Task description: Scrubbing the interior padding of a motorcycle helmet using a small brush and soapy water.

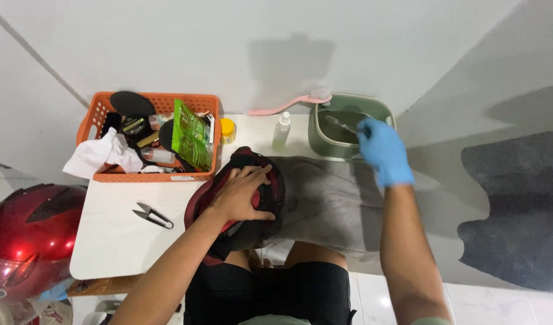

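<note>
Left of our bare left hand [243, 194] we see a glossy red helmet [27, 232], small metal snips [152, 215] and an orange plastic basket [102, 108] on the white surface [108, 241]. That grip presses flat, fingers spread, on a dark red-and-black padded liner [267, 195] over a grey towel [330, 204]. Our blue-gloved right hand [383, 150] pinches a thin brush [342, 125] inside the green basin [349, 102].
</note>
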